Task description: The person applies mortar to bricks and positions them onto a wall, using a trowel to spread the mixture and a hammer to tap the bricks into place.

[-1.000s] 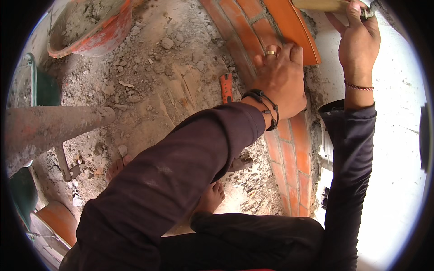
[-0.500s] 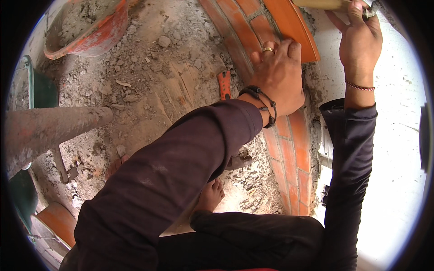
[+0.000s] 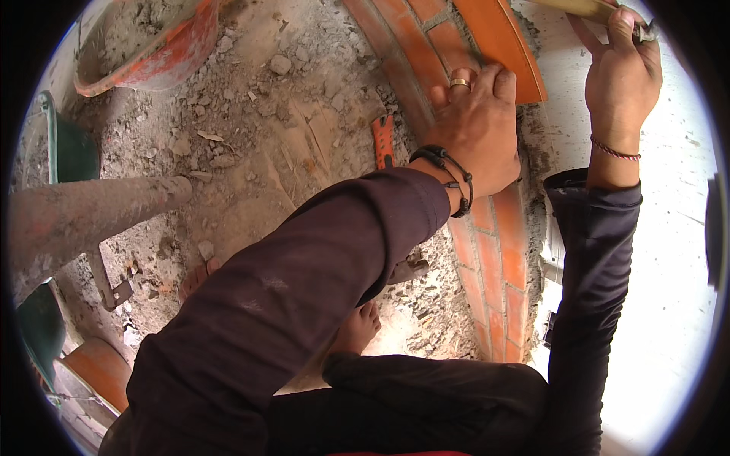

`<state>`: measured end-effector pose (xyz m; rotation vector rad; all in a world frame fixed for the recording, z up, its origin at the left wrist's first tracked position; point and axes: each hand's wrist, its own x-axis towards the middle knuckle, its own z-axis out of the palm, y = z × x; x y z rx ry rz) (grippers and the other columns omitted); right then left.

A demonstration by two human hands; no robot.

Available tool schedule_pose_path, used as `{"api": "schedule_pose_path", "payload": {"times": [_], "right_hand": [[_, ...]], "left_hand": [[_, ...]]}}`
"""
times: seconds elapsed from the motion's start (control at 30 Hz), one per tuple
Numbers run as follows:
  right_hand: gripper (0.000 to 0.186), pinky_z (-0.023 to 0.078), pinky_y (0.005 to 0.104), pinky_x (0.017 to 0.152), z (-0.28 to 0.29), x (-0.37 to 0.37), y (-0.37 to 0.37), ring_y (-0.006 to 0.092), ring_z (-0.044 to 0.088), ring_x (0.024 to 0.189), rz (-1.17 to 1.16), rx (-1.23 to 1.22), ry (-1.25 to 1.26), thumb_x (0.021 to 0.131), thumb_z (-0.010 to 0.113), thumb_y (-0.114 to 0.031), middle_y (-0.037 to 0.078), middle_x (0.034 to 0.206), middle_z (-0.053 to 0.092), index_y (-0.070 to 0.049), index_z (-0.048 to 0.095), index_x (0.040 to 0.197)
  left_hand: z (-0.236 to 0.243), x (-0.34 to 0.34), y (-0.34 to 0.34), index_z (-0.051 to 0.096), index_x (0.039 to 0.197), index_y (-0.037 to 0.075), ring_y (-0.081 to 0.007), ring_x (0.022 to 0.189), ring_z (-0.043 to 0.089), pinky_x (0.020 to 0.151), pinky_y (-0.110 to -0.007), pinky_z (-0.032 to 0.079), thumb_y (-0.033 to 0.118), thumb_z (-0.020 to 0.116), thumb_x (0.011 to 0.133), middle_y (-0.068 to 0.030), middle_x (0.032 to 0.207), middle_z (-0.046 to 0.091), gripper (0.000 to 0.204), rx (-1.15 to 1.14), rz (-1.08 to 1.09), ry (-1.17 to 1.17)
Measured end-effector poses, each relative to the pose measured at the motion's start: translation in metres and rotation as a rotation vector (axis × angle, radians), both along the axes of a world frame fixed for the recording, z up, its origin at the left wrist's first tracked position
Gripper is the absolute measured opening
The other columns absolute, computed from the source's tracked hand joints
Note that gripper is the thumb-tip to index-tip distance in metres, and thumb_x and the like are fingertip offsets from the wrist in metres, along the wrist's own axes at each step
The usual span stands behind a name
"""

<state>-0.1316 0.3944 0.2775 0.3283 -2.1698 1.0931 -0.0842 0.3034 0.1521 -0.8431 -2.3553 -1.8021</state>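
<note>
My left hand (image 3: 479,125), wearing a ring and dark cord bracelets, is bent over a curved course of red bricks (image 3: 487,247). Its fingers close against the near end of a smooth orange clay tile (image 3: 506,49) lying along the bricks; the thumb and fingertips are hidden. At the upper right, my right hand (image 3: 625,83) grips a tool with a pale wooden handle (image 3: 578,7). A bit of grey metal shows beside the thumb, but the tool's kind cannot be made out, as it runs out of the picture.
Rubble and dust cover the ground (image 3: 251,144). An orange-handled tool (image 3: 383,140) lies left of the bricks. Farther left are a mortar-stained red tub (image 3: 163,64), green containers (image 3: 72,144) and a thick dusty pole (image 3: 99,216). A bright white surface (image 3: 669,251) borders the right.
The view has shifted slightly. My right hand has moved a little right and toward me with the wooden-handled tool. My left hand stays against the tile.
</note>
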Motion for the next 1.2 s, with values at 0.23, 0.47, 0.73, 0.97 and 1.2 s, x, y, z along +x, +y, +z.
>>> {"api": "schedule_pose_path", "payload": {"times": [0.23,0.47,0.73,0.97,1.2], "right_hand": [[0.021,0.056,0.0384,0.082,0.045,-0.018,0.079,0.0206,0.061,0.094,-0.069,-0.212,-0.255,0.104,0.046,-0.022,0.008,0.104,0.062,-0.004,0.057,0.105],[0.024,0.042,0.0243,0.048,-0.013,0.076,-0.045,0.0107,0.051,0.051,-0.058,-0.256,-0.499,0.101,0.054,-0.028,0.001,0.064,0.054,-0.007,0.057,0.091],[0.032,0.047,0.0398,0.066,-0.157,0.014,-0.035,0.029,0.061,0.067,-0.174,0.009,-0.747,0.095,0.06,-0.03,0.017,0.073,0.061,0.001,0.062,0.091],[0.03,0.042,0.0286,0.045,-0.191,-0.016,-0.042,0.0111,0.052,0.047,-0.263,-0.059,-0.658,0.099,0.057,-0.031,0.002,0.062,0.053,-0.003,0.057,0.09],[0.029,0.043,0.0336,0.056,-0.184,0.034,-0.038,0.015,0.052,0.057,-0.32,-0.115,-0.594,0.097,0.059,-0.028,0.008,0.062,0.054,-0.001,0.058,0.086]], "left_hand": [[0.004,0.007,-0.001,0.042,0.134,-0.003,-0.0436,0.124,0.043,0.103,-0.055,0.032,0.006,0.063,0.072,-0.0208,0.136,0.049,0.066,0.032,0.009,0.026],[-0.036,0.083,-0.064,0.05,0.127,0.002,-0.0397,0.115,0.05,0.097,-0.05,0.038,0.005,0.059,0.073,-0.0215,0.124,0.054,0.054,0.019,-0.247,-0.125],[-0.044,0.143,-0.111,0.058,0.12,0.008,-0.0354,0.099,0.06,0.089,-0.046,0.046,0.008,0.06,0.08,-0.0129,0.109,0.063,0.04,-0.077,-0.706,-0.319],[-0.04,0.143,-0.128,0.059,0.119,0.009,-0.0343,0.098,0.06,0.088,-0.044,0.046,0.008,0.061,0.079,-0.0124,0.105,0.064,0.04,-0.073,-0.624,-0.336],[-0.047,0.147,-0.132,0.061,0.115,0.007,-0.033,0.096,0.061,0.087,-0.043,0.046,0.007,0.061,0.078,-0.0117,0.105,0.065,0.037,-0.069,-0.601,-0.33]]}}
